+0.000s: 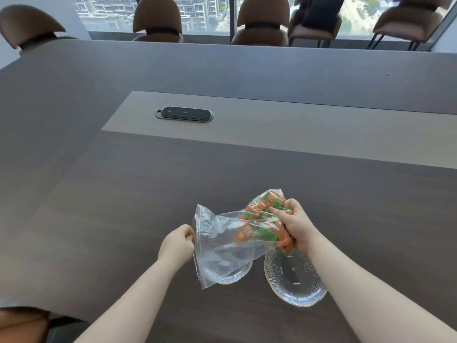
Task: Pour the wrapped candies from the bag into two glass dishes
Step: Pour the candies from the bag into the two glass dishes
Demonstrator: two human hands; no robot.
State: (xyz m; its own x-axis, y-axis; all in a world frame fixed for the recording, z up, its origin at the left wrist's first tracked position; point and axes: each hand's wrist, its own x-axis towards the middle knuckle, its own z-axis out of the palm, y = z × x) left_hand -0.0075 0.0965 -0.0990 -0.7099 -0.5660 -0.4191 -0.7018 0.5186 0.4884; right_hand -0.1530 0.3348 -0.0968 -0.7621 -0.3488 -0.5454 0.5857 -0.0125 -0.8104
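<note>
Left hand pinches the zip-top bag mouth at nine o'clock; right hand clenches the candies end. Both glass dishes beneath look empty: tip the mouth downward, loosening gradually.

The left glass dish lies mostly behind the clear bag, so only its near rim shows plainly. The right glass dish is covered at its far edge by the right hand and forearm. The wrapped candies are bunched orange and green shapes; their number and any print cannot be told. The bench runs off every side, and both forearms are cut by the bottom edge
</note>
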